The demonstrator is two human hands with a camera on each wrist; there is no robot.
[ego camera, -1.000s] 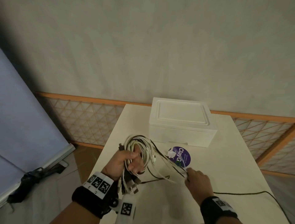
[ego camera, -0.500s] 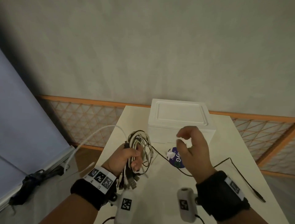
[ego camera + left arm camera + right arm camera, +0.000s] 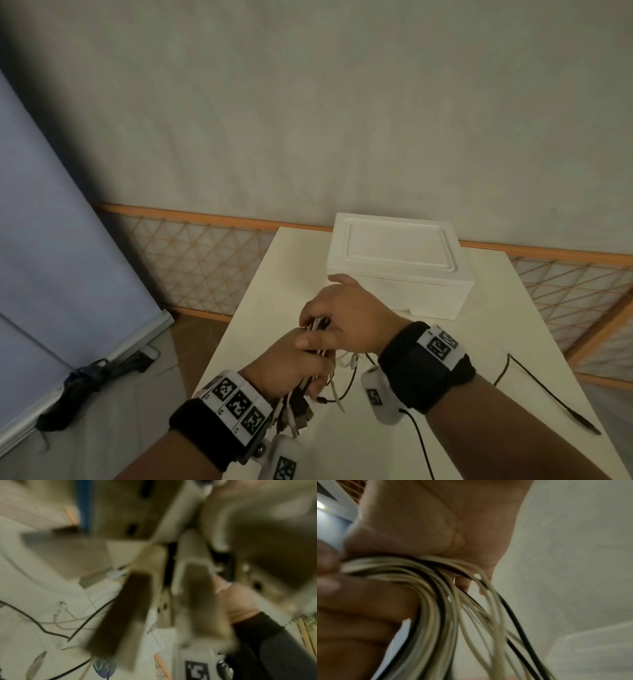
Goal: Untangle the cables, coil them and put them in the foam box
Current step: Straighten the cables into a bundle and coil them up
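My left hand (image 3: 298, 363) grips a bundle of white and black cables (image 3: 317, 323) above the near part of the cream table (image 3: 513, 325). Several plug ends (image 3: 298, 414) hang below that fist. My right hand (image 3: 346, 308) lies over the top of the bundle, its fingers curled round the loops. The right wrist view shows the cable bundle (image 3: 436, 601) running under the palm. One black cable (image 3: 534, 380) trails loose over the table to the right. The white foam box (image 3: 397, 260) stands behind the hands with its lid on. The left wrist view is blurred.
The table's left edge runs close by my left wrist, with floor beyond it. An orange lattice fence (image 3: 205, 260) lines the wall behind. A blue panel (image 3: 51, 240) leans at the left, with a dark object (image 3: 85, 377) on the floor. A round sticker (image 3: 102, 668) lies on the table.
My right hand let go of the black cable, rose from the table and came across onto the bundle in my left hand. The black cable now lies slack on the table.
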